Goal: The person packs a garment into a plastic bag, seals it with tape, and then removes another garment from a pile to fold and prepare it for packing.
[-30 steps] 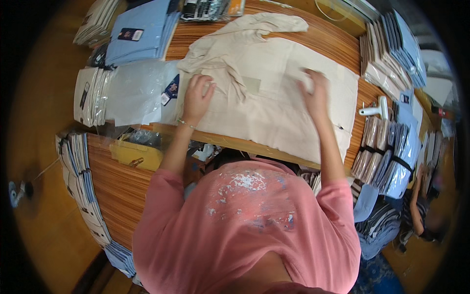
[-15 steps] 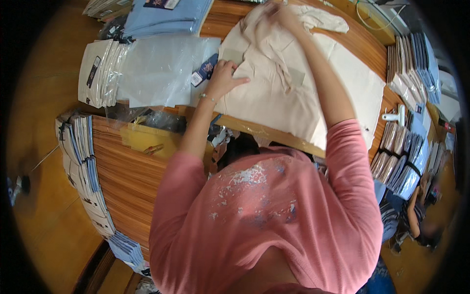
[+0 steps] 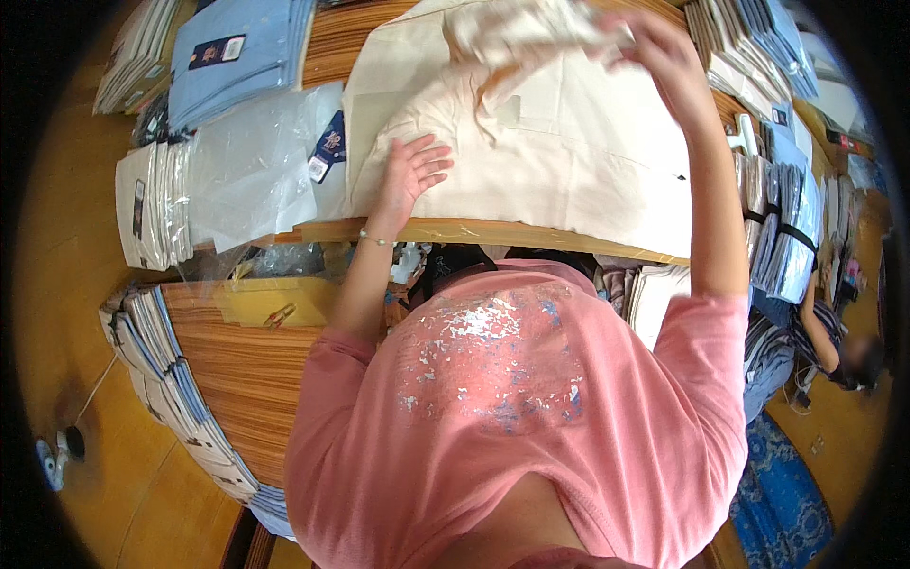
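Observation:
A cream shirt (image 3: 588, 161) lies spread over the table, its lower edge hanging near the front rim. My right hand (image 3: 659, 52), blurred by motion at the upper right, grips a bunched part of the shirt and holds it lifted; that cloth is smeared as well. Over the left side of the shirt, my left hand (image 3: 414, 171) is open, fingers spread, with nothing in it. A grey-beige rectangular piece (image 3: 377, 116) shows at the shirt's left side. Left of it lies a dark blue tag (image 3: 328, 147) on clear plastic bags (image 3: 251, 166).
Folded light blue shirts (image 3: 242, 57) and a cream stack (image 3: 152, 204) stand at the left. Packed garments (image 3: 787, 228) and a white-handled tool (image 3: 743, 136) are at the right. Lower left, a wooden surface (image 3: 237, 379) carries a row of folded garments (image 3: 180, 389) along its edge.
My right hand has swung rightward, pulling the bunched cloth with it. My left hand has come off the shirt's left edge and opened, palm turned up. The whole view has shifted.

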The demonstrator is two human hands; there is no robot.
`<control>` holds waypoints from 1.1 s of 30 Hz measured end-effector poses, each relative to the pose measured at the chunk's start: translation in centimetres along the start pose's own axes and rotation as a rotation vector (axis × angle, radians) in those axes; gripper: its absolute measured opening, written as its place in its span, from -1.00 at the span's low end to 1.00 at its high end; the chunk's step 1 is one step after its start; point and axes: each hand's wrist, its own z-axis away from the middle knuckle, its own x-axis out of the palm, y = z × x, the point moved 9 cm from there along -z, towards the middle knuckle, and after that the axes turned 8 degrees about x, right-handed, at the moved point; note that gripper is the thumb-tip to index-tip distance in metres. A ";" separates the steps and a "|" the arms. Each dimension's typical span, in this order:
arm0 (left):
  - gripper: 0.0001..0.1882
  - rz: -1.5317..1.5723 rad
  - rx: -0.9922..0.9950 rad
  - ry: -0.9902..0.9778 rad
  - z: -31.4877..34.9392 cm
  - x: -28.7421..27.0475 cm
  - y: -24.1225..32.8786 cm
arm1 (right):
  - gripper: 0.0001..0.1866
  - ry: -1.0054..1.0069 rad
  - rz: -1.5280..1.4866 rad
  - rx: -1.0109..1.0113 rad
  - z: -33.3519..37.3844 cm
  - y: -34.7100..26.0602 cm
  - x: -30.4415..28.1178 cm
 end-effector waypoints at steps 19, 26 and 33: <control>-0.46 0.230 0.239 0.732 9.0 -4.9 1.5 | -0.73 0.219 0.047 0.702 23.5 22.7 -3.0; -0.53 -1.191 0.900 0.266 -7.4 6.0 13.8 | -0.69 0.664 0.881 0.172 10.8 23.9 -20.0; -0.44 -1.865 0.416 0.495 -22.5 0.9 13.0 | -0.67 0.298 1.309 0.664 3.6 27.8 -22.4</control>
